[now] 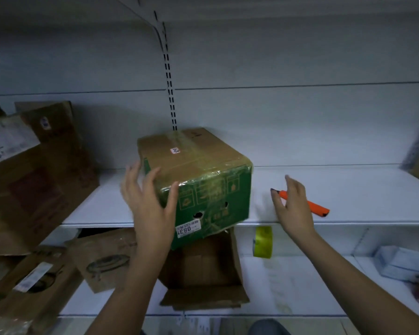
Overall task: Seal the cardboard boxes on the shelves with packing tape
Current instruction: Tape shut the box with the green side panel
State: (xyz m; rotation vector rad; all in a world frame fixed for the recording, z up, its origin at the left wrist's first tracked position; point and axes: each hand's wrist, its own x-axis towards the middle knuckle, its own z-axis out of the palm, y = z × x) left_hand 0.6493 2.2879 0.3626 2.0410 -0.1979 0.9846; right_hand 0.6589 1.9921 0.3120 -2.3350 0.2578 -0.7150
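Observation:
A green and brown cardboard box (203,180), wrapped in clear tape, sits on the white middle shelf (336,189) with its front corner past the edge. My left hand (150,201) rests on the box's near left corner with fingers spread. Open and holding nothing, my right hand (292,206) hovers over the shelf to the right of the box. An orange utility knife (317,206) lies on the shelf just behind that hand. A roll of yellowish packing tape (263,241) stands on the lower shelf below.
Brown boxes (34,180) lean at the left. An open cardboard box (203,269) and a flattened one (107,259) lie on the lower shelf (288,286). White packets (402,264) sit at the lower right. A slotted upright (169,88) runs up the back wall.

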